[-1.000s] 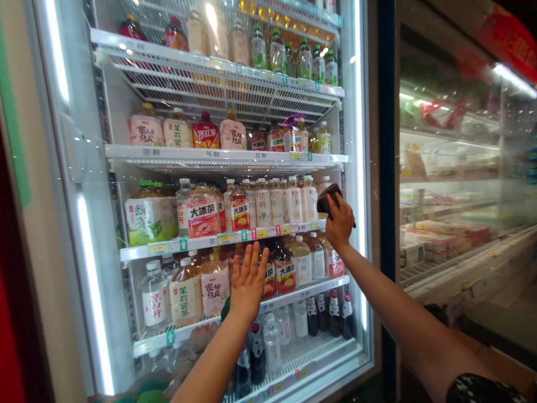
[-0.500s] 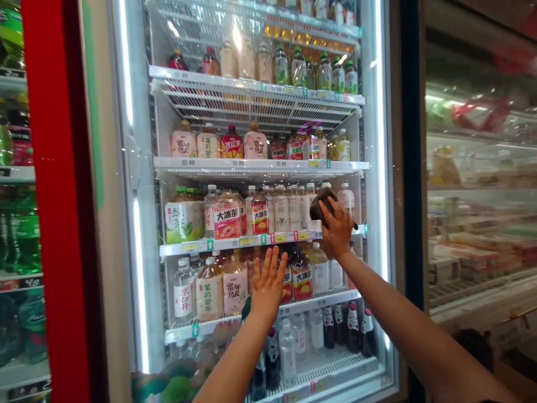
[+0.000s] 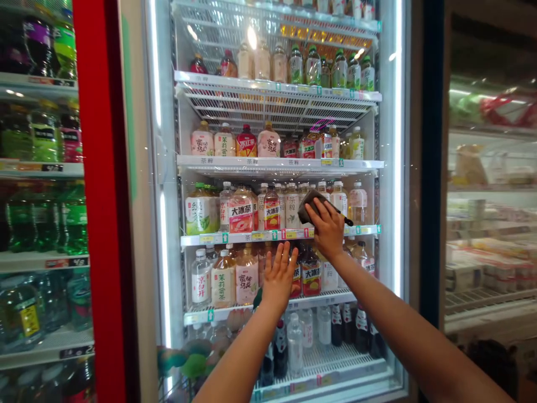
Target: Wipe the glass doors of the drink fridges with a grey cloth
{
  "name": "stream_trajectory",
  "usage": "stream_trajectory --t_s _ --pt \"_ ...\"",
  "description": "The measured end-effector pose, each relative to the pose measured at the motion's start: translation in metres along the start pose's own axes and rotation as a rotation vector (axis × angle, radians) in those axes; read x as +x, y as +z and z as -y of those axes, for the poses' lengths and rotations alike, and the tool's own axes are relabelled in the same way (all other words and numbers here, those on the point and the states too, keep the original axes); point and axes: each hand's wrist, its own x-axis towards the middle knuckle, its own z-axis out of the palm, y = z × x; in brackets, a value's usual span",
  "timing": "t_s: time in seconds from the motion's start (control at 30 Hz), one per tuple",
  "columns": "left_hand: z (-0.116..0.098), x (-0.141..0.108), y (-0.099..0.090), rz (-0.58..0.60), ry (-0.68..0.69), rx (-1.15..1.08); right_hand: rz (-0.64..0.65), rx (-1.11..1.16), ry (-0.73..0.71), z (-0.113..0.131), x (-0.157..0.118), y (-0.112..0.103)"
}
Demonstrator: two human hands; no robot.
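Observation:
In the head view, a dark grey cloth (image 3: pixel 309 207) is bunched under the fingers of my right hand (image 3: pixel 329 230), which presses it against the glass door (image 3: pixel 268 134) of a lit drinks cooler. A thin black end (image 3: pixel 348 221) sticks out to the right of that hand. Lower and to the left, my left hand (image 3: pixel 277 280) lies flat on the glass with its fingers stretched out and nothing in it. Behind the glass, bottled teas (image 3: pixel 241 210) line the shelf (image 3: pixel 218 239), partly covered by my right hand and the cloth.
Past a red upright panel (image 3: pixel 99 201) on the left, another cooler holds soda bottles (image 3: pixel 69 218). A handle (image 3: pixel 160 159) runs along the door's left side. To the right stand open chilled shelves (image 3: pixel 486 193) with packaged goods. Reflections show on the glass.
My right hand has slid the cloth leftward across the glass. My left hand keeps its place on the door. The view has turned left, showing more of the neighbouring soda cooler.

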Motion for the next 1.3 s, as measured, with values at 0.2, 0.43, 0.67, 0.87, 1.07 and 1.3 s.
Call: stream_trajectory --t_s 0.2,0.43,0.67,0.87,1.07,1.3 --pt "0.022 -0.018 -0.020 0.021 0.054 -0.009 0.139 0.059 -0.360 -0.016 -0.021 -0.017" --pt "0.059 -0.044 -0.032 0.043 -0.041 0.031 0.022 0.067 0.003 0.038 0.020 0.002" --pt "0.099 -0.064 -0.048 0.079 -0.067 0.079 0.171 0.101 -0.335 0.037 -0.009 -0.011" --pt "0.109 -0.067 -0.050 0.091 -0.092 0.066 0.062 0.078 -0.018 0.079 0.030 0.003" --pt "0.109 -0.070 -0.046 0.075 -0.081 0.051 0.147 0.127 -0.385 0.096 0.001 0.000" --pt "0.111 -0.072 -0.041 0.069 -0.079 0.051 0.035 0.095 -0.087 0.090 0.036 0.007"
